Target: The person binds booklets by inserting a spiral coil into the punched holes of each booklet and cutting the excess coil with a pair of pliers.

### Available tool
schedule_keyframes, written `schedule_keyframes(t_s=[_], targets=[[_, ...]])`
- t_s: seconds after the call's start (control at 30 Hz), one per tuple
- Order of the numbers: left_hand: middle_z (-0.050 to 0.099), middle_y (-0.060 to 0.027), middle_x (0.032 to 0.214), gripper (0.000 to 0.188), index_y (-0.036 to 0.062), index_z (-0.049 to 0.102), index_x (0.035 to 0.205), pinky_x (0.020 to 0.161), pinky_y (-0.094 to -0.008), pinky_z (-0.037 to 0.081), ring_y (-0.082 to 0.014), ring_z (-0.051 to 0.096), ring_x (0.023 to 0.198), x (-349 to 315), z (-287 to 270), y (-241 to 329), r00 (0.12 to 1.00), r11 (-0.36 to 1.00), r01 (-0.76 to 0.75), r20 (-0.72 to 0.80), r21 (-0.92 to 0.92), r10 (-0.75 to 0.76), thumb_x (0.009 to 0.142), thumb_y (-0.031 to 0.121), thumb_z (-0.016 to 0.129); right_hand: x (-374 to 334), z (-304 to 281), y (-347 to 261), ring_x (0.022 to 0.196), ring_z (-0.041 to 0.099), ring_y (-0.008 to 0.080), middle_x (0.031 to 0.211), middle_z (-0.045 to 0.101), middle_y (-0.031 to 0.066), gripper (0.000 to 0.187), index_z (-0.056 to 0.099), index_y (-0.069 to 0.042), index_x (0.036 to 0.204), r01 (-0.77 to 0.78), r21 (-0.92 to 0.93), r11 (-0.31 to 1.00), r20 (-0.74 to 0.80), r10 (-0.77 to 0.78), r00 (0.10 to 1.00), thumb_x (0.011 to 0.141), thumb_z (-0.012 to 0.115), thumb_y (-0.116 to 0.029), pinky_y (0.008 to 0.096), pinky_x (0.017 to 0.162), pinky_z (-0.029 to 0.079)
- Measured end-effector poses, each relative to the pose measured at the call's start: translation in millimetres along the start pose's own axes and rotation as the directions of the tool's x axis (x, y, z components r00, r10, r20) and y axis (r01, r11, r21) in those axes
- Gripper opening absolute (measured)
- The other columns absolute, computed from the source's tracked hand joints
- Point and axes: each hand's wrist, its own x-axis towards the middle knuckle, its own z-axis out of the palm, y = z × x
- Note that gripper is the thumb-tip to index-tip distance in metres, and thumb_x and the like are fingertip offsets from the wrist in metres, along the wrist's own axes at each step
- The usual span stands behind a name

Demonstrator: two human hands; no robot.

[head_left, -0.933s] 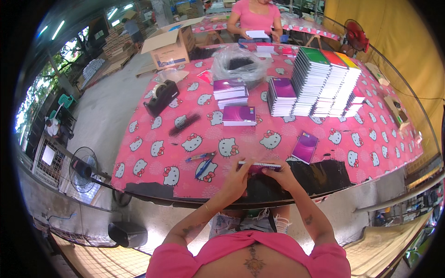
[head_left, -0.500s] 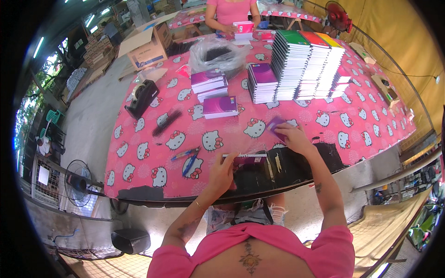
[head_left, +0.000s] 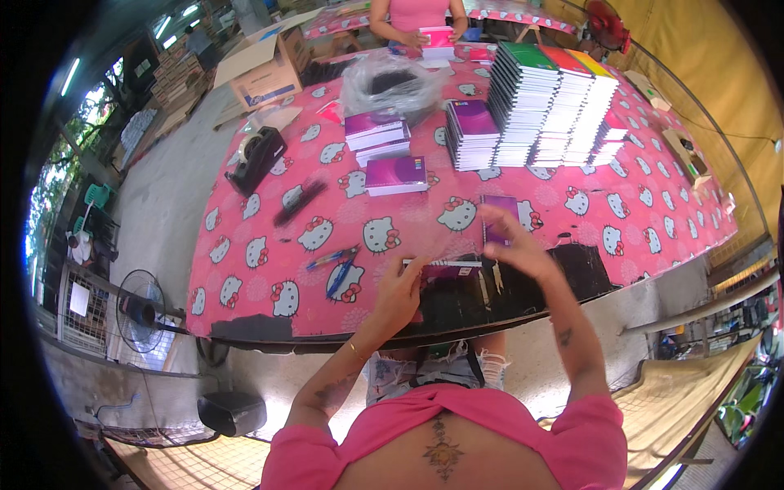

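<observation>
Close to the table's front edge, my left hand [head_left: 398,290] grips the left end of a purple spiral notebook [head_left: 453,270], which is tilted so that its white edge faces up. Loosely spread, the fingers of my right hand [head_left: 523,245] hold nothing. Just beyond them a purple notebook cover [head_left: 499,211] lies on the table, partly hidden by those fingers. Ahead of my hands sits a purple notebook stack [head_left: 396,175], with another small pile [head_left: 374,131] behind it. Pens [head_left: 341,273] rest to the left of my left hand.
Tall stacks of green, red and yellow spiral notebooks [head_left: 527,106] stand at the back right. A tape dispenser [head_left: 258,159], black binding wires [head_left: 300,202] and a plastic bag [head_left: 384,86] occupy the left side. Across the table, a person [head_left: 416,28] handles pink notebooks.
My right hand has let go of the purple cover, which now lies flat, and has drawn back with its fingers parting. My left hand keeps its hold on the notebook.
</observation>
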Motion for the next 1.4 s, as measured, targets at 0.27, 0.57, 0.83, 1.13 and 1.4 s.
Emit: schedule_keyframes(t_s=[0.27,0.57,0.83,1.13,1.4], targets=[[0.053,-0.0231,0.134,0.04,0.0103,0.057,0.136,0.09,-0.041,0.052,-0.0391,0.06,0.111,0.3,12.0,7.3,0.996,0.996,0.079,-0.049,-0.035,-0.081,0.098,-0.003,0.053,-33.6,77.8,-7.5,0.099,0.062,0.0106,0.104,0.069,0.0006,0.035,0.067,-0.005,0.12,-0.166,0.457,0.874,-0.012,0.192,0.981,0.087,0.078,-0.009,0.0263,0.089,0.048],[0.065,-0.0157,0.098,0.038,0.0022,0.061,0.133,0.071,-0.0334,0.049,-0.0281,0.06,0.076,17.5,-66.5,-4.5,0.981,0.999,-0.033,-0.193,-0.037,0.026,0.096,0.012,0.064,-33.0,78.7,-18.2,0.093,0.06,0.0097,0.106,0.072,0.0034,0.029,0.071,-0.004,0.12,-0.119,0.442,0.889,-0.004,0.135,0.991,0.092,0.073,-0.008,0.0252,0.086,0.047],[0.06,-0.0093,0.08,0.029,0.0059,0.073,0.116,0.057,-0.0329,0.044,-0.0223,0.055,0.064,-2.0,-60.6,-11.0,0.996,0.998,0.005,-0.092,0.069,0.001,0.088,0.012,0.074,-31.8,79.8,-12.1,0.094,0.061,0.0094,0.103,0.073,0.0041,0.028,0.071,-0.004,0.121,-0.156,0.417,0.895,0.025,0.161,0.987,0.093,0.071,-0.009,0.0248,0.088,0.047],[0.059,-0.0083,0.079,0.025,0.0051,0.073,0.11,0.058,-0.0324,0.046,-0.0225,0.059,0.068,4.4,-56.0,-13.4,0.988,0.991,-0.036,-0.146,0.126,0.055,0.086,0.008,0.075,-32.7,76.5,-16.0,0.099,0.062,0.0113,0.106,0.072,0.0037,0.025,0.07,0.0,0.117,-0.186,0.41,0.893,0.028,0.192,0.981,0.093,0.07,-0.005,0.0277,0.092,0.048],[0.061,-0.0116,0.093,0.031,0.0057,0.066,0.115,0.071,-0.0393,0.052,-0.0318,0.063,0.083,19.9,-73.0,-12.0,0.979,0.973,-0.201,-0.019,0.117,0.205,0.085,0.009,0.075,-34.0,78.4,-17.2,0.094,0.061,0.0108,0.101,0.072,0.004,0.025,0.071,-0.001,0.116,-0.182,0.359,0.915,0.06,0.172,0.983,0.092,0.071,-0.008,0.0271,0.088,0.048]])
